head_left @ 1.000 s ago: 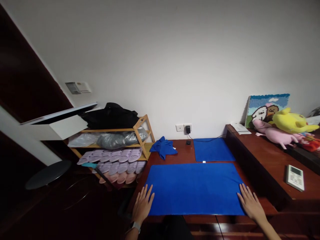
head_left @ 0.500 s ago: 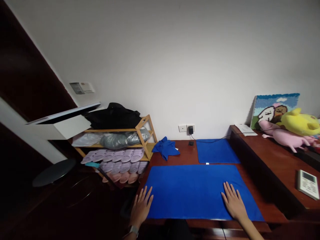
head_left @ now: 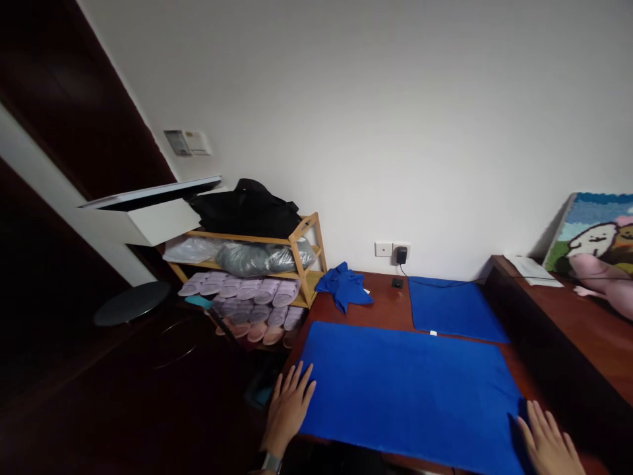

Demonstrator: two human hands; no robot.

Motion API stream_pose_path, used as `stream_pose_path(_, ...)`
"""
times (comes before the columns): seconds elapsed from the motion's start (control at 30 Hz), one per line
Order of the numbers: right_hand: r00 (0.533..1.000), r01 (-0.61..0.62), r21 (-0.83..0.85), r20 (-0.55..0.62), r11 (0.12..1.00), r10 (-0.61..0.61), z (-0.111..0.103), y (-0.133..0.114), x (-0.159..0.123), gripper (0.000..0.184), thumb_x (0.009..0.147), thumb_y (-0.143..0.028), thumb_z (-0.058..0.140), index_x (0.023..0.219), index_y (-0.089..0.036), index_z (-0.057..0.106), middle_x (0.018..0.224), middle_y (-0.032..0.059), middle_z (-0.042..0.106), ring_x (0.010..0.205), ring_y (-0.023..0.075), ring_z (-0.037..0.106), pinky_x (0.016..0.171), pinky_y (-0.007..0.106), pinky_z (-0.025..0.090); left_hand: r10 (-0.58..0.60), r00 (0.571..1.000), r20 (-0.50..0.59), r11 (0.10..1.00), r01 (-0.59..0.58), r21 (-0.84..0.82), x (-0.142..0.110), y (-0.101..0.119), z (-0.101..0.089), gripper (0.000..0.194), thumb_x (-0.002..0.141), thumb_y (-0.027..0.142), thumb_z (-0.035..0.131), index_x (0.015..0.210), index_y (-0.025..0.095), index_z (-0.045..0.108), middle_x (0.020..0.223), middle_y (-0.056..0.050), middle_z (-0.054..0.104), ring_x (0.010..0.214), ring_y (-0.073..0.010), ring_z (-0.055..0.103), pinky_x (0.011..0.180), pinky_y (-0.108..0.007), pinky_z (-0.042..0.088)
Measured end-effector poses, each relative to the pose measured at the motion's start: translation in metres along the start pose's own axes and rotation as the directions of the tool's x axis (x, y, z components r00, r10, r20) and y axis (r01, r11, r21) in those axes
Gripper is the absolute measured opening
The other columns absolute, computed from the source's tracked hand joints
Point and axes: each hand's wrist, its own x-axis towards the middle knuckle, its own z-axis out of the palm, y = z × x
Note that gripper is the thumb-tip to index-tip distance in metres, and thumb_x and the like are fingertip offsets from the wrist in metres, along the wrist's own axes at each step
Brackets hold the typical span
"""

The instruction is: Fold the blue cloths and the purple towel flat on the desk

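Observation:
A large blue cloth (head_left: 403,389) lies spread flat on the reddish-brown table (head_left: 386,310). At its left edge rests my left hand (head_left: 291,402), palm down with fingers apart, holding nothing. My right hand (head_left: 548,435) is at the cloth's right edge, its fingers spread and pointing away from me; part of it is cut off by the frame's bottom. Behind the large cloth, a smaller blue cloth (head_left: 455,307) lies flat with a white tag at its front edge. A crumpled blue cloth (head_left: 343,287) sits at the table's far left corner.
A wooden rack (head_left: 299,264) with slippers (head_left: 242,290), wrapped bundles and a black bag (head_left: 247,211) stands to the left. A black stool (head_left: 133,303) is beyond it. On the right, a raised ledge (head_left: 583,310) carries a pink plush toy (head_left: 606,284). A plugged adapter (head_left: 401,254) trails a cable.
The view has turned left and tilted. My right hand has slid rightward from on top of the large cloth to its right edge. My left hand stays by the left edge.

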Motion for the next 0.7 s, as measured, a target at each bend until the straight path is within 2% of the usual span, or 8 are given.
stream_pose_path(0.07,0.999,0.010,0.042,-0.038,0.999,-0.008,-0.008,-0.051,0.015,0.085,0.089,-0.063,0.016,0.149,-0.014,0.053,0.159,0.0123,0.042,0.151,0.0343,0.029,0.121,0.058,0.029,0.019,0.998,-0.063,1.000,-0.019,-0.006,0.015,0.005,-0.003,0.055,0.104,0.050,0.033,0.149,0.025,0.053,0.156,-0.008,0.050,0.146,-0.0282,0.043,0.123,-0.052,0.027)
stream_pose_path(0.13,0.990,0.138,0.086,-0.015,0.987,-0.137,-0.018,-0.127,0.032,0.086,0.094,-0.062,0.013,0.155,-0.008,0.042,0.162,0.0125,0.036,0.153,0.0316,0.023,0.125,0.054,0.022,0.047,0.992,-0.120,0.998,-0.051,-0.027,0.038,0.014,-0.007,0.056,0.106,0.049,0.030,0.146,0.020,0.056,0.156,-0.011,0.051,0.146,-0.0269,0.043,0.123,-0.048,0.029)
stream_pose_path(0.27,0.915,0.367,0.177,0.107,0.913,-0.389,-0.029,-0.285,0.063,0.075,0.102,-0.057,0.012,0.161,-0.014,0.029,0.166,0.0057,0.027,0.156,0.0236,0.015,0.128,0.045,0.013,0.075,0.987,-0.140,0.993,-0.086,-0.078,0.090,0.034,-0.003,0.055,0.106,0.046,0.033,0.152,0.021,0.048,0.161,-0.011,0.042,0.149,-0.0279,0.038,0.123,-0.049,0.029)
stream_pose_path(0.37,0.850,0.445,0.214,0.205,0.869,-0.486,-0.025,-0.347,0.075,0.070,0.104,-0.056,0.015,0.162,-0.018,0.024,0.167,0.0031,0.021,0.156,0.0203,0.013,0.128,0.044,0.010,0.039,0.999,-0.038,0.997,-0.041,-0.068,0.114,0.035,0.010,0.055,0.105,0.047,0.036,0.155,0.024,0.044,0.165,-0.011,0.035,0.151,-0.0291,0.033,0.123,-0.050,0.027)
stream_pose_path(0.43,0.841,0.440,0.213,0.243,0.872,-0.484,-0.018,-0.348,0.079,0.070,0.104,-0.056,0.017,0.162,-0.018,0.024,0.167,0.0033,0.022,0.156,0.0204,0.014,0.128,0.045,0.009,0.007,1.000,0.004,0.999,-0.007,-0.046,0.120,0.030,0.020,0.056,0.104,0.048,0.036,0.155,0.026,0.043,0.165,-0.011,0.034,0.152,-0.0287,0.032,0.123,-0.051,0.025)
stream_pose_path(0.5,0.857,0.419,0.191,0.239,0.888,-0.456,-0.010,-0.321,0.084,0.070,0.104,-0.057,0.018,0.162,-0.019,0.024,0.167,0.0031,0.022,0.156,0.0206,0.014,0.128,0.046,0.009,0.001,1.000,-0.002,1.000,-0.001,-0.025,0.122,0.024,0.030,0.056,0.104,0.049,0.035,0.156,0.027,0.041,0.166,-0.010,0.032,0.152,-0.0274,0.031,0.123,-0.050,0.024)
stream_pose_path(0.6,0.909,0.346,0.103,0.211,0.933,-0.361,-0.006,-0.243,0.095,0.070,0.103,-0.058,0.019,0.162,-0.021,0.023,0.167,0.0023,0.023,0.156,0.0210,0.013,0.128,0.046,0.010,0.009,1.000,-0.024,1.000,-0.009,-0.005,0.122,0.020,0.038,0.057,0.104,0.049,0.033,0.157,0.028,0.040,0.167,-0.009,0.031,0.153,-0.0264,0.030,0.124,-0.049,0.022)
stream_pose_path(0.7,0.957,0.190,-0.045,0.230,0.981,-0.175,-0.014,-0.152,0.113,0.069,0.102,-0.053,0.021,0.163,-0.020,0.021,0.168,0.0026,0.023,0.156,0.0232,0.014,0.127,0.048,0.011,0.006,1.000,-0.019,1.000,-0.006,0.014,0.123,0.022,0.040,0.058,0.104,0.049,0.031,0.157,0.027,0.039,0.167,-0.009,0.029,0.153,-0.0267,0.029,0.124,-0.049,0.020)
